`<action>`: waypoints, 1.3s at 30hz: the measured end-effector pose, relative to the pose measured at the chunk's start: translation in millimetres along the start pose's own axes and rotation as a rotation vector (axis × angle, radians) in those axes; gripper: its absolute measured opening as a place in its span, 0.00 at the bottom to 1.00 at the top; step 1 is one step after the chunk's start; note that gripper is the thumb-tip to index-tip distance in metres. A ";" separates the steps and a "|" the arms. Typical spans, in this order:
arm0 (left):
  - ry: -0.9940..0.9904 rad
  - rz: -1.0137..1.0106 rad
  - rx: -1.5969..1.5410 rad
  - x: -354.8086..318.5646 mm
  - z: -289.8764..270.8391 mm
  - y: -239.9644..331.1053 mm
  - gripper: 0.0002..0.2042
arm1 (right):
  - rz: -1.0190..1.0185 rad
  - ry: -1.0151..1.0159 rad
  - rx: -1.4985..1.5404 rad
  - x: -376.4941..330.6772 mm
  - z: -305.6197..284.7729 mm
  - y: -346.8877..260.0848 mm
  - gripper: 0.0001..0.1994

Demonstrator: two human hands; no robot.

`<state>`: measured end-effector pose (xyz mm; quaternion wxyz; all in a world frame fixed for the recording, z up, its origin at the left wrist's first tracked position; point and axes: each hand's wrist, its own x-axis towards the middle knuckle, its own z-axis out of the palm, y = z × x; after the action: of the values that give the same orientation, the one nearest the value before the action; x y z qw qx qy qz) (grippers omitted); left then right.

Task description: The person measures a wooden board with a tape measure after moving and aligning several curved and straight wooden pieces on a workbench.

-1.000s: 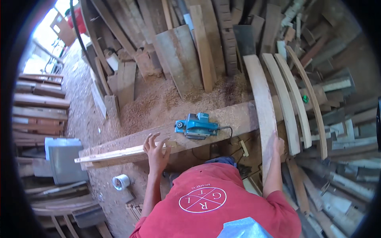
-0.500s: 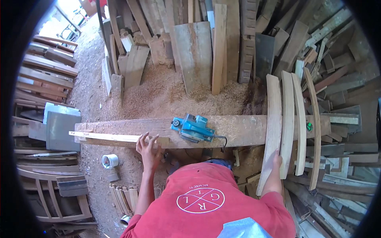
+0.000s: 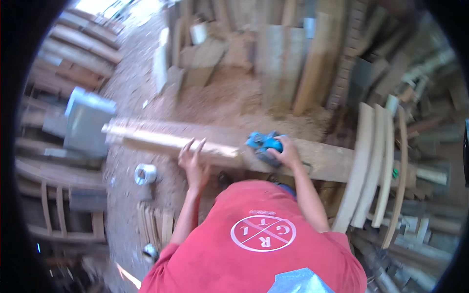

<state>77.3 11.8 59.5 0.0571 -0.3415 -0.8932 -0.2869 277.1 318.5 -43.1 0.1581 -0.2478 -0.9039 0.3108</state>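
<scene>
Off the curved pale wooden boards, the right hand is now gripping the blue electric planer midway along the long brown wooden plank, the spread left hand touching the slim pale wooden strip on its left part, so both are being handled.

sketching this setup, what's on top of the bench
On the bench: a pale strip at the left hand, the planer with the right hand on it, then four curved pieces and a green thing. The surface beneath them is covered.
</scene>
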 end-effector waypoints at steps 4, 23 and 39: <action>0.109 -0.042 0.021 3.5 -7.2 -39.6 0.27 | 0.326 -0.088 -0.086 13.2 18.9 -24.3 0.27; 0.156 -0.651 -0.196 -67.0 26.3 -200.9 0.27 | -0.092 -0.252 0.004 59.3 13.6 -204.3 0.32; 0.023 -1.379 -1.390 -45.8 89.1 -220.0 0.35 | 0.053 -0.706 -0.033 70.0 15.9 -127.3 0.20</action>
<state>-20.9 -98.0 -132.1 -0.3284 0.3005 -0.5284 -0.7229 167.8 262.0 35.5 -0.1763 -0.1510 -0.9009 0.3667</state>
